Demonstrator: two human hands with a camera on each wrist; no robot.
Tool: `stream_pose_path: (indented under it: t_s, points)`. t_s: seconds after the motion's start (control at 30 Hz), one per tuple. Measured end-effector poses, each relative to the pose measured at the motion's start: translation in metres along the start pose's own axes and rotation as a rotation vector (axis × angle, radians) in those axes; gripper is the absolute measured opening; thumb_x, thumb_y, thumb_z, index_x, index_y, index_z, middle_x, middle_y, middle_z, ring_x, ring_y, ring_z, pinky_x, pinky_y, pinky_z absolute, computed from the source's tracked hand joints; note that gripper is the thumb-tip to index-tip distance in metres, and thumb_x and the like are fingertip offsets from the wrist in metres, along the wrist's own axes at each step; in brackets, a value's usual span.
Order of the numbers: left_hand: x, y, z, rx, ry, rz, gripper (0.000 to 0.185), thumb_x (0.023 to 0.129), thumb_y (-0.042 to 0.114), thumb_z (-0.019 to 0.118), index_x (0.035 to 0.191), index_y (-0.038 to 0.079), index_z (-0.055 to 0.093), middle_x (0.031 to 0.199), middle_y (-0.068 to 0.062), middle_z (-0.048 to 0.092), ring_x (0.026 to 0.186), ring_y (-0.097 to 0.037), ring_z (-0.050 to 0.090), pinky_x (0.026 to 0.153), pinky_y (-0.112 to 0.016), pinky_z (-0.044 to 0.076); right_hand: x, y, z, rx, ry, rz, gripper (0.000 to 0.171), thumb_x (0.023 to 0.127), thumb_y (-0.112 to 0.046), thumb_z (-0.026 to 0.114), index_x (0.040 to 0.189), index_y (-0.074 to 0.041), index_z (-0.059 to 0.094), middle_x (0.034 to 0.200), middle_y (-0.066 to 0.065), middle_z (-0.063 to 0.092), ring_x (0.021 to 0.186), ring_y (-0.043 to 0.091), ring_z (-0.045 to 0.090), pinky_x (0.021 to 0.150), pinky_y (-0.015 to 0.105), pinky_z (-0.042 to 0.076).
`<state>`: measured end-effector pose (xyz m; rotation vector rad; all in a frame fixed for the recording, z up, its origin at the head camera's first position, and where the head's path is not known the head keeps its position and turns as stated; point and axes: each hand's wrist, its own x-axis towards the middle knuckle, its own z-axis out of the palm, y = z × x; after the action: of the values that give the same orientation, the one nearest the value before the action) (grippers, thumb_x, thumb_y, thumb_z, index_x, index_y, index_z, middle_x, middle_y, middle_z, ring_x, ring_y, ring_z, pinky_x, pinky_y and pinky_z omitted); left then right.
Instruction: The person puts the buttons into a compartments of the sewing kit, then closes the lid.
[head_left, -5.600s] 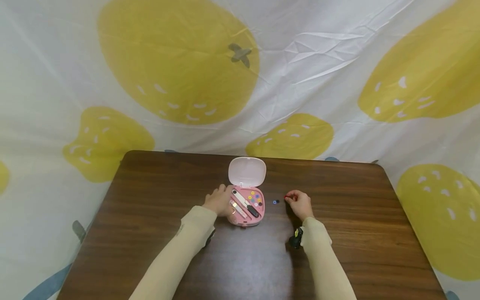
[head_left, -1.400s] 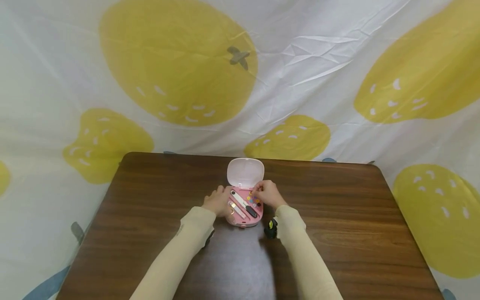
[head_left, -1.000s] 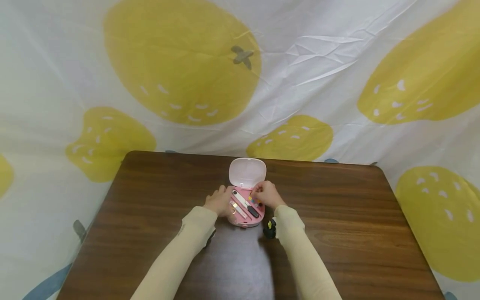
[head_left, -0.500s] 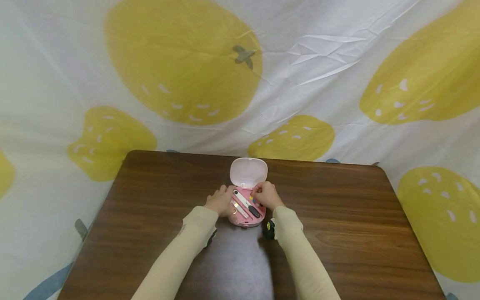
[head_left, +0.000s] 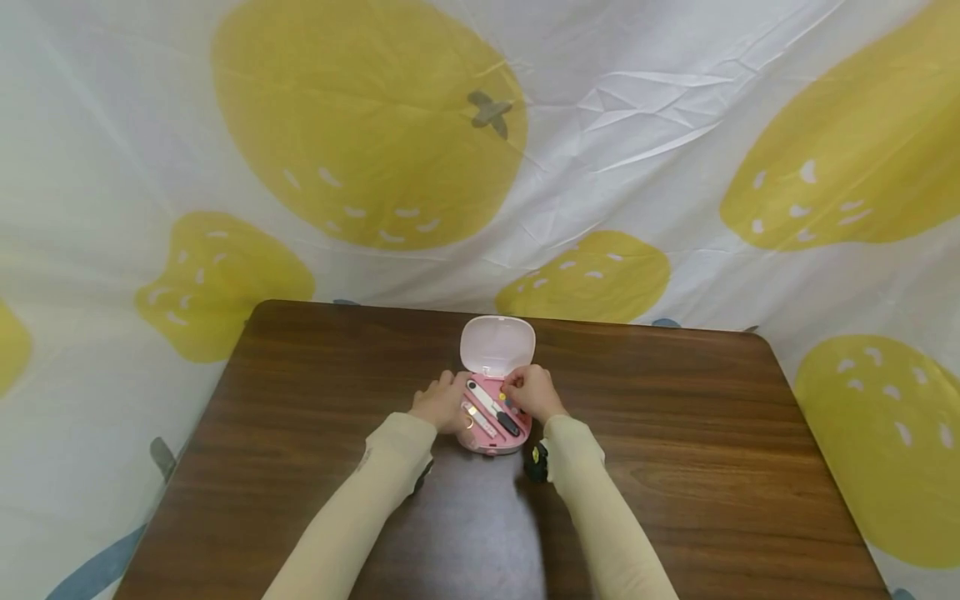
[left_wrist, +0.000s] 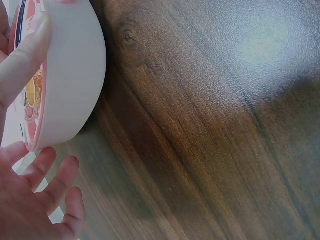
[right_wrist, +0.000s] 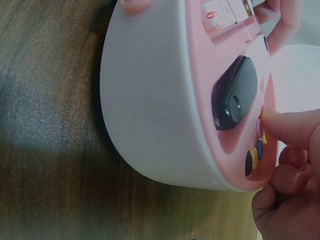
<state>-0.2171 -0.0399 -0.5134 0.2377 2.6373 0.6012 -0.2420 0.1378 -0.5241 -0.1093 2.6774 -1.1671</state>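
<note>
An open sewing kit box [head_left: 491, 450], pink inside with white sides, stands on the table. My left hand [head_left: 438, 402] grips its left side, thumb over the rim and fingertips at the edge in the left wrist view. My right hand [head_left: 536, 390] is over the button compartment, its thumb tip and bent fingers down among the buttons. Right at the thumb tip shows a bit of a red button [right_wrist: 262, 111]. Beside it lie yellow, blue and black buttons [right_wrist: 249, 163]. A black-handled tool [head_left: 491, 406] and a tape measure [right_wrist: 220, 16] lie in the other slots.
The box's pale pink lid [head_left: 497, 343] is tipped back behind it. A small dark-blue piece [right_wrist: 196, 239] shows on the table at the bottom of the right wrist view. The brown wooden table [head_left: 712, 433] ends before a lemon-print cloth [head_left: 637, 150].
Since the oldest frame my right hand has moved left from the table to the button compartment with the red button. Over the last second it shifts only slightly; the left hand stays on the box.
</note>
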Motion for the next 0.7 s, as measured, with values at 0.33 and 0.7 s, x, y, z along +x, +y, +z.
stream_pose_path:
  t_s: [0.33,0.7]
  points:
    - [-0.001,0.001,0.0,-0.004,-0.002,-0.003,0.108,0.045,0.034,0.09,0.135,0.016,0.034,0.122,-0.012,0.041,0.112,-0.03,0.044,0.089,-0.05,0.035,-0.001,0.001,-0.001,0.045,-0.015,0.03,0.008,0.081,-0.008,0.065,0.076,-0.002,0.068,0.057,0.002,0.054,0.047,0.01,0.049,0.042,0.023,0.044]
    - [-0.002,0.001,0.0,-0.014,0.001,-0.005,0.11,0.044,0.034,0.09,0.137,0.016,0.033,0.124,-0.013,0.041,0.113,-0.031,0.043,0.09,-0.051,0.035,-0.003,0.014,-0.011,0.14,0.019,-0.081,0.007,0.079,-0.006,0.066,0.083,0.0,0.067,0.055,0.0,0.044,0.05,0.011,0.043,0.047,0.023,0.035]
